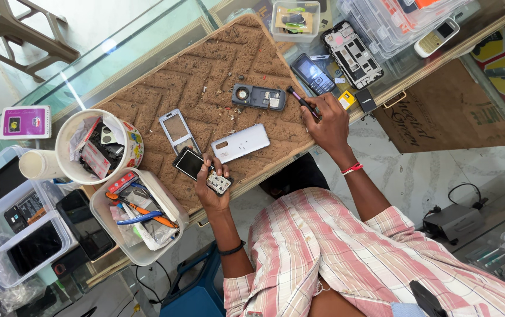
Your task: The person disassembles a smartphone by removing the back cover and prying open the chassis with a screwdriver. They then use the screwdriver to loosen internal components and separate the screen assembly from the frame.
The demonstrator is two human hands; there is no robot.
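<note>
Your left hand (211, 186) is closed around a small keypad board (218, 182) and a dark screen part (189, 163), held at the near edge of the brown mat (205, 76), at about 7 o'clock in the view. Your right hand (326, 120) is pinched shut on a dark screwdriver (300, 100), whose tip points toward 10 o'clock. Just beyond that tip lies a grey phone back (258, 97) with a round lens hole. A white cover (240, 142) lies near your left hand at its 1 o'clock, and a silver frame (177, 129) lies at its 11 o'clock. A black phone (314, 74) rests at 12 o'clock from your right hand. On the tabletop (117, 64), at 9 o'clock, stand a white cup (98, 147) full of scraps and a clear tub (138, 214) of tools
</note>
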